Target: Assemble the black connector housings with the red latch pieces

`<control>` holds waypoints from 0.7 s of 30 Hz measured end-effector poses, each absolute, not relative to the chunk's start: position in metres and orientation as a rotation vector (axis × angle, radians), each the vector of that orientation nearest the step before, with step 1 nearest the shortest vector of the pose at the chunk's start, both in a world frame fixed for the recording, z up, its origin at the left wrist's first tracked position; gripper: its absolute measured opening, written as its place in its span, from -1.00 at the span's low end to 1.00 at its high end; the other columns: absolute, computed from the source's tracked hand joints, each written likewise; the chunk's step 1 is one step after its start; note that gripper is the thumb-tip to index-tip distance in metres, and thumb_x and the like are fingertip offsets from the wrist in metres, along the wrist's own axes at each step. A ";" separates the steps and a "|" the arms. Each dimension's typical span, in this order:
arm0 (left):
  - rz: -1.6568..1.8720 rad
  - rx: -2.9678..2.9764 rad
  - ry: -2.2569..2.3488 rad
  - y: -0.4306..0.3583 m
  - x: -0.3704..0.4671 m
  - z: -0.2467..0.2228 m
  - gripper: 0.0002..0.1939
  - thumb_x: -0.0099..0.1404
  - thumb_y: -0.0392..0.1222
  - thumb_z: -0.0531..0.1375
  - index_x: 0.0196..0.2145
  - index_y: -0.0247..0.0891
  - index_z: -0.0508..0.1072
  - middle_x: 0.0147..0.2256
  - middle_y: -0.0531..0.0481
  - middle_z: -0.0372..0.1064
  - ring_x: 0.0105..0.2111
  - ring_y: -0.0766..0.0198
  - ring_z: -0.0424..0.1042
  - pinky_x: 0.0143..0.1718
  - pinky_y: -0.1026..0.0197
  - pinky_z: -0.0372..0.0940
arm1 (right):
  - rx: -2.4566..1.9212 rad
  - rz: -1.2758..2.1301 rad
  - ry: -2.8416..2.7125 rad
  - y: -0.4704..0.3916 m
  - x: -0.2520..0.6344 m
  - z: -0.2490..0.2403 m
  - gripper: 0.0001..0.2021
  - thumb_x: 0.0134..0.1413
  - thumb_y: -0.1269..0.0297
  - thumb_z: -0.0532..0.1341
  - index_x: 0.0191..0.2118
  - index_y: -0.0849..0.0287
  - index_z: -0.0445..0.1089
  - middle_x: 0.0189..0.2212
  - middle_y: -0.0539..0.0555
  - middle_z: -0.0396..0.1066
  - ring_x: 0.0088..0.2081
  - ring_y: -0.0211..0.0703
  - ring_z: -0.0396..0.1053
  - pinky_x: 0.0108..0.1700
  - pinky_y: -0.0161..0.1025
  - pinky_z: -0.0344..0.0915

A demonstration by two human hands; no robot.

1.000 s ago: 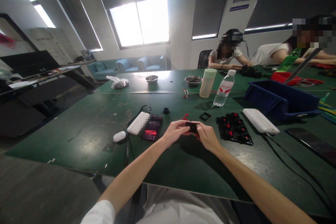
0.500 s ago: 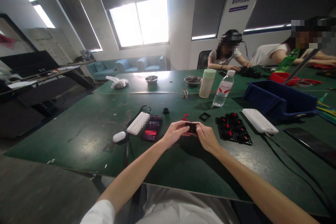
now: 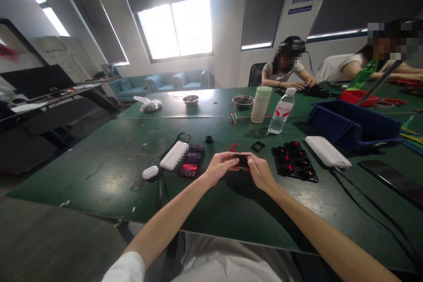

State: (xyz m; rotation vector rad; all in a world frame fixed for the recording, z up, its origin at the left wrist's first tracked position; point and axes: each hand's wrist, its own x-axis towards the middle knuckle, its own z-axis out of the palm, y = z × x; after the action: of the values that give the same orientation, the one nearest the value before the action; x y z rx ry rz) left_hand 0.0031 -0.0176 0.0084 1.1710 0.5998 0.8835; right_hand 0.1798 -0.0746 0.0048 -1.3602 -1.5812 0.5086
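Observation:
Between my two hands, just above the green table (image 3: 109,154), is a small flat black plastic part (image 3: 243,160). My left hand (image 3: 221,165) grips its left end, thumb on top. On the other end my right hand (image 3: 259,171) is closed, its thumb pressing near the edge. Fingers hide the part's underside and sides. Small red pieces (image 3: 233,147) lie just beyond my fingers, with a black square frame (image 3: 257,146) beside them. To the right lies a group of black parts with red pieces (image 3: 294,162). A small black round part (image 3: 209,139) sits farther left.
White power banks (image 3: 327,152) and phones (image 3: 191,161) lie on both sides, with cables. Beyond stand a water bottle (image 3: 281,112), a green-lidded bottle (image 3: 261,105), metal bowls (image 3: 243,102) and a blue bin (image 3: 357,130). Two people (image 3: 287,64) sit across at the right.
Both hands stay nearly in place; the black part has tilted slightly between my fingers. The other things on the table have not moved.

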 end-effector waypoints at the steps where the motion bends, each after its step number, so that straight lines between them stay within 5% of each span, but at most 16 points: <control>1: 0.882 1.167 0.602 -0.017 0.003 0.009 -0.45 0.05 0.06 0.54 -0.09 -0.34 0.67 -0.14 -0.18 0.64 -0.18 0.07 0.62 -0.10 0.02 0.55 | -1.356 0.515 -1.576 -0.075 0.180 0.005 -0.54 0.45 0.09 -0.04 0.02 0.18 0.56 -0.47 0.05 0.52 -0.49 -0.09 0.42 -0.36 -0.21 0.35; 11: 0.870 1.085 0.673 -0.016 0.004 0.009 -0.45 0.12 0.18 0.49 -0.17 -0.37 0.61 -0.28 -0.09 0.59 -0.38 0.19 0.64 -0.31 0.23 0.51 | -1.291 0.745 -1.400 -0.071 0.172 0.002 -0.58 0.38 0.05 0.04 0.05 0.14 0.54 -0.27 0.10 0.57 -0.46 -0.14 0.40 -0.45 -0.24 0.31; 21: 0.877 1.115 0.694 -0.015 0.004 0.010 -0.45 0.11 0.18 0.50 -0.18 -0.38 0.62 -0.28 -0.11 0.60 -0.38 0.20 0.63 -0.32 0.25 0.50 | -1.337 0.739 -1.451 -0.068 0.172 0.000 -0.55 0.38 0.03 0.02 0.03 0.19 0.54 -0.34 0.11 0.55 -0.48 -0.13 0.40 -0.43 -0.22 0.33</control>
State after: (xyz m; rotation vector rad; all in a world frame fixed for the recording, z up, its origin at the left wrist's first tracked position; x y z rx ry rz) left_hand 0.0037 -0.0150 0.0099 1.1149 0.6944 0.8773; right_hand 0.1724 -0.0682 0.0004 -1.3371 -1.4510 0.7392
